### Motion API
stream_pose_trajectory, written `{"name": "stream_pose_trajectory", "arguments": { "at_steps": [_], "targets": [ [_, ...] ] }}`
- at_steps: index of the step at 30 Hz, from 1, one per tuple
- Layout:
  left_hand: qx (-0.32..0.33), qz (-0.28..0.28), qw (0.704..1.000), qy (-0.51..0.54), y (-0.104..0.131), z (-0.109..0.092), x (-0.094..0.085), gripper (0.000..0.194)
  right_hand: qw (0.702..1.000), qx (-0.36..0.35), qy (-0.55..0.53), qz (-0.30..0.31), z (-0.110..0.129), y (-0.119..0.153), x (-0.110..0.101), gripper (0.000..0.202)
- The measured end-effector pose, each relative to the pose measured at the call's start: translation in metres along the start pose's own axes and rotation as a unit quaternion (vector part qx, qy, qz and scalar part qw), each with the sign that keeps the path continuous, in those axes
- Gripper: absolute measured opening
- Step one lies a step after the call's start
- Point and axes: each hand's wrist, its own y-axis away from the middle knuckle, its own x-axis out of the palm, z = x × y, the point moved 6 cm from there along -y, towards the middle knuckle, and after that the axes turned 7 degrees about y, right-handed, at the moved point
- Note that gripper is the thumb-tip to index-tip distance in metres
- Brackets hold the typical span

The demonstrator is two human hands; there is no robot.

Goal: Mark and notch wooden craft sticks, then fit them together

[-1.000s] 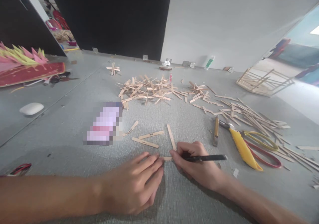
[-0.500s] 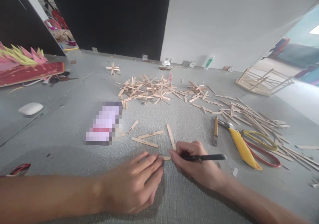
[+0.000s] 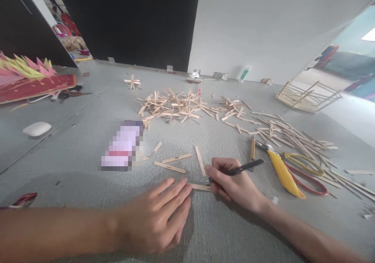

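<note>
My left hand (image 3: 164,212) lies flat, palm down, its fingertips on the left end of a flat wooden stick (image 3: 200,187). Fingers wrapped round a black pen (image 3: 244,167), my right hand (image 3: 234,181) rests at the stick's right end, with the pen tip low near the stick. Just above, a slotted stick (image 3: 200,160) lies at a steep slant. Two more slotted sticks, an upper one (image 3: 177,158) and a lower one (image 3: 170,167), form a narrow V to the left. Another slender piece (image 3: 156,149) is beside the blurred phone.
A blurred phone (image 3: 123,146) and white mouse (image 3: 37,129) lie left. Piled sticks (image 3: 175,105) stretch across the back. On the right are a yellow cutter (image 3: 285,175), pliers with red and yellow handles (image 3: 307,181), long strips (image 3: 295,138) and a wooden frame (image 3: 307,97).
My right hand has shifted slightly right and up, and the pen now tilts upward at its rear end. More of the stick between my hands shows. My left hand has hardly moved.
</note>
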Motion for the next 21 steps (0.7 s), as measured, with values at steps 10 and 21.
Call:
{"name": "stream_pose_trajectory", "arguments": {
  "at_steps": [10,21],
  "targets": [
    [0.097,-0.15,0.983,-0.043,0.008,-0.018,-0.01,0.029,0.993,0.038,-0.102,-0.04,-0.006,-0.006,-0.012,0.05],
    [0.046,-0.067,0.996,0.025,0.001,-0.004,-0.006,0.029,1.0,-0.009,-0.013,-0.008,0.0,0.0,0.0,0.046]
  ]
}}
